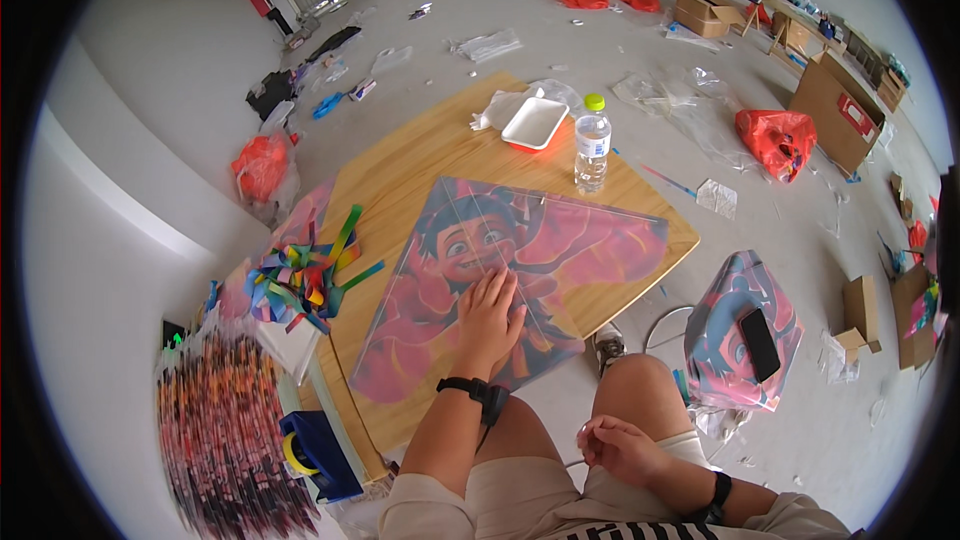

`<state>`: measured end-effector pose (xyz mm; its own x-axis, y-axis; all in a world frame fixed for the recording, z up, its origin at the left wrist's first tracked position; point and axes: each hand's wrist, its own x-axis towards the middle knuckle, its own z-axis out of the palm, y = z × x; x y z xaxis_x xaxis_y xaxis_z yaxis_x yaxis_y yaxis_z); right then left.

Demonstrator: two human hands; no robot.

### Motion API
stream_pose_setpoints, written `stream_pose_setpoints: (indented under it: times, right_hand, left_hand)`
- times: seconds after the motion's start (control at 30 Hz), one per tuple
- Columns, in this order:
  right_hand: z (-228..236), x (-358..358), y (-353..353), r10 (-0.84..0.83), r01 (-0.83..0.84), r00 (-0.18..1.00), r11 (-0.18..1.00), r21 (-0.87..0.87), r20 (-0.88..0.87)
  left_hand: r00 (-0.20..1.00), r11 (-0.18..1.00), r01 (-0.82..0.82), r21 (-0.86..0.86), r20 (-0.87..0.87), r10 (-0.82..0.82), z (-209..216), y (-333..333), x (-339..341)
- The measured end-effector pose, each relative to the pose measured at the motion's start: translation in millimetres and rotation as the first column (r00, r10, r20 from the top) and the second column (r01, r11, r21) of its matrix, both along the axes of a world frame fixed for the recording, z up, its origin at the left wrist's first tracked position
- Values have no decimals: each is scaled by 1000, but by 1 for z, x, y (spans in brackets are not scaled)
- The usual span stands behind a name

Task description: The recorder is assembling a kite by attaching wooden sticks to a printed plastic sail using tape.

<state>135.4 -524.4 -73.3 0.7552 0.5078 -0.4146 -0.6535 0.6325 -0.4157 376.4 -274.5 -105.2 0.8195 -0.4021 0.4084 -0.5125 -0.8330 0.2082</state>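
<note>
A printed kite [590, 240] in pink and blue, with a cartoon figure and thin rods, is spread over the wooden table [400, 180]. My left hand [488, 318] rests on its middle, palm down with the fingers stretched out. Above my lap, apart from the kite, my right hand [622, 448] has its fingers curled together. A tiny shiny bit shows at those fingertips, too small to name. Left of the kite lies a heap of colourful ribbons [300, 280]. A blue tape dispenser [318, 455] with yellow tape stands by the table's near left edge.
Toward the table's far side stand a water bottle [592, 145] and a white tray [536, 124]. To my right, a phone [760, 345] lies on more printed sheets [715, 330]. A thick stack of printed pieces [215, 430] sits at lower left. Bags and cardboard boxes [838, 115] litter the floor.
</note>
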Motion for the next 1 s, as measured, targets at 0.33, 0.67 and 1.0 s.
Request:
stream_pose_setpoints:
  times: [0.33, 0.67, 1.0]
  right_hand:
    - [2, 1, 0, 14, -14, 1000, 1000, -4, 8]
    - [-2, 1, 0, 29, -29, 1000, 1000, -5, -2]
    - [-2, 0, -1, 29, -29, 1000, 1000, 7, -7]
  left_hand:
    - [1000, 1000, 7, 31, -9, -7, 1, 0, 0]
    - [999, 998, -13, 62, -35, 15, -7, 2, 3]
    - [1000, 997, -11, 71, -23, 13, -3, 0, 3]
